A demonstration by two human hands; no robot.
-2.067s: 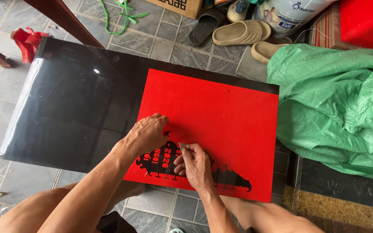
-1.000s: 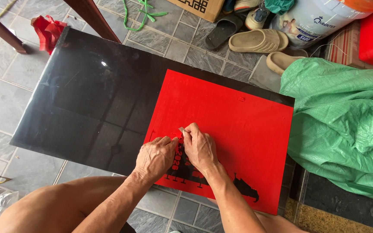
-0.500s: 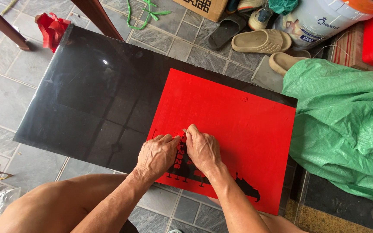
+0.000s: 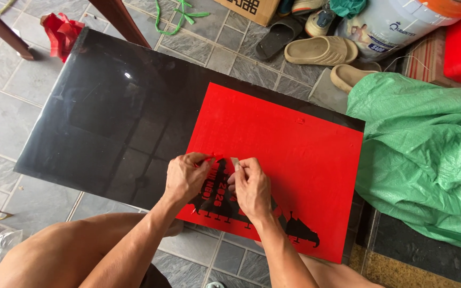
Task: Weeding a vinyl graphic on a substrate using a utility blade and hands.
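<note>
the red vinyl sheet (image 4: 300, 154) lies at centre frame on a black panel (image 4: 108, 117). my left hand (image 4: 185, 178) pinches a loose red strip (image 4: 214, 157); my right hand (image 4: 251, 186) grips a small blade (image 4: 235, 163) beside it. i judge i'm weeding the cut design; next wants a slow, low peel. green tarp (image 4: 428, 154) sits at right.

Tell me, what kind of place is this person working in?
Probably a home porch or entryway used as a craft spot. Sandals lie on the grey tiled floor, a green tarp is bunched beside the black board, and both hands work on a red sheet.
</note>
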